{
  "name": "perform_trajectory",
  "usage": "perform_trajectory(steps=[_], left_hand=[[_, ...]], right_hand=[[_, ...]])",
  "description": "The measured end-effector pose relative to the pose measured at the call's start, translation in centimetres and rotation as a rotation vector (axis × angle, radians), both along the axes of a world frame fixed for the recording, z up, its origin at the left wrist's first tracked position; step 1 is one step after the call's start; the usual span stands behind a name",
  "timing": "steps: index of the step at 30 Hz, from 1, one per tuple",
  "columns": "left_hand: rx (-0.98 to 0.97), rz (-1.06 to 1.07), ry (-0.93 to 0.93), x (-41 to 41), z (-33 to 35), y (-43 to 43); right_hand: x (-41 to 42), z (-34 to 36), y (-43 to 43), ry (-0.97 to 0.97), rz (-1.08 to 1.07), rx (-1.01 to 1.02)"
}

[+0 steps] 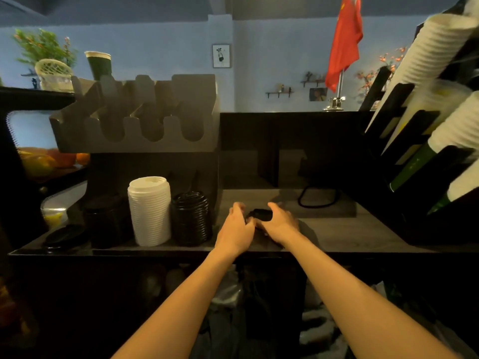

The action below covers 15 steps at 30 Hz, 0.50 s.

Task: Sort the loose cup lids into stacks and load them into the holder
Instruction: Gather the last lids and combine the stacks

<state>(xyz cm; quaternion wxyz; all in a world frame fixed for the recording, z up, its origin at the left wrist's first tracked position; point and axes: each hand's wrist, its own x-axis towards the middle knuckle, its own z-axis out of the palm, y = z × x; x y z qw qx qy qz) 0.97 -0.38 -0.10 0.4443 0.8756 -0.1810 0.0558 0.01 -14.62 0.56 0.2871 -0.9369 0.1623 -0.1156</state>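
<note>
Left hand [236,225] and right hand [278,224] clasp black lids [260,215] on the bench [337,229].
Holder [134,117] stands raised at back left. Below it, a white stack [149,211] and a black stack [191,218] stand just beside each other, left of the hands. Each grip curls partly closed round the lids, one from either side.

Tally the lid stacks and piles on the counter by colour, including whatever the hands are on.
White: 1, the white stack.
Black: 4, the right black stack, the dim left black stack, the low black pile at far left, and the held black lids between left hand and right hand.
Total: 5.
</note>
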Motion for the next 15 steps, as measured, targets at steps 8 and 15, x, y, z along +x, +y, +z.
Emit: perform_trajectory(steps=[8,15], left_hand=[[-0.39,0.079,0.086,-0.1,0.6,0.6],[-0.565,0.062,0.094,-1.2,2.2,1.1]], right_hand=[[-1.3,0.2,0.7,-0.441,0.035,0.01],[-2.1,0.1,2.3,-0.587,0.162,-0.116]])
